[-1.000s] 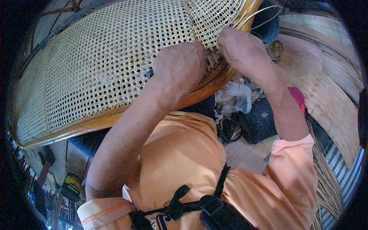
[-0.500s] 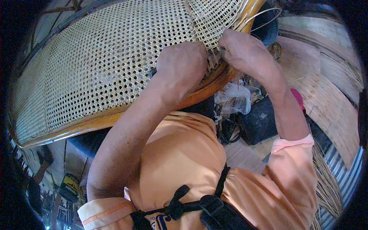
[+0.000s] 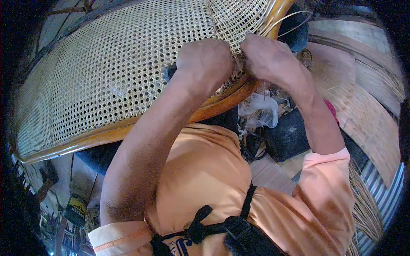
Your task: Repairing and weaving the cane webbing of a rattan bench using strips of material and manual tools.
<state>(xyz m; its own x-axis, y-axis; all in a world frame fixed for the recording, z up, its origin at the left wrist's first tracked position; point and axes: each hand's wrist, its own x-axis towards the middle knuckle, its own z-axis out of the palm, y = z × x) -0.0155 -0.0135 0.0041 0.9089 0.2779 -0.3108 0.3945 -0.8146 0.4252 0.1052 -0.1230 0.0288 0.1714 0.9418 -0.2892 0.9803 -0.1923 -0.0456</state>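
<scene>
A woven cane panel point(image 3: 115, 64) in a curved, varnished wooden frame point(image 3: 85, 140) lies across the upper part of the view. My left hand point(image 3: 205, 62) is closed above the panel near its front right edge. A dark, blunt end point(image 3: 170, 71), like a tool handle, sticks out on the left side of that fist; the rest is hidden. Close beside it, my right hand point(image 3: 271, 57) is closed at the right edge, fingers curled inward, and what it grips is hidden. Loose cane strands point(image 3: 279, 23) stick out past the frame just beyond my right hand.
Below the frame on the right lie a clear plastic bag point(image 3: 262, 110) and a dark box-like thing point(image 3: 290, 132). Wooden boards point(image 3: 354, 106), a bundle of long cane strips point(image 3: 363, 205) and corrugated metal point(image 3: 393, 196) are farther right. A dark can point(image 3: 77, 210) stands lower left.
My left hand has shifted slightly up and away from me, showing more of the dark end beside it. My right hand has moved slightly left. The panel stays about where it was.
</scene>
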